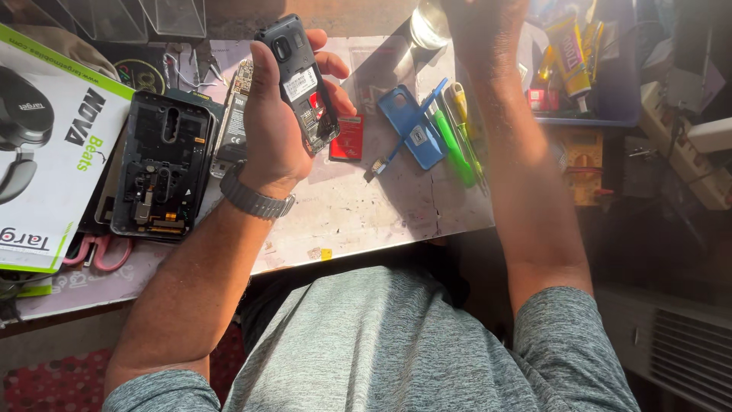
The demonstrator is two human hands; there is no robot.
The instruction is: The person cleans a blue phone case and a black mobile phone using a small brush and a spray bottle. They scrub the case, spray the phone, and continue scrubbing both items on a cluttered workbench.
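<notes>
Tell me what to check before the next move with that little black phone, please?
1. Phone held firmly: ok. The left hand wraps the small black phone, its back cover off.
2. Battery out of the phone: ok. The bay shows empty; a red battery lies on the table.
3. Right hand free: cannot tell. The right hand is raised at the frame's top edge, fingers cut off.
4. Tools close by: ok. A green screwdriver and a blue cover lie right of the phone.
5. Other opened phone safe: ok. The larger opened phone lies flat, untouched.
</notes>
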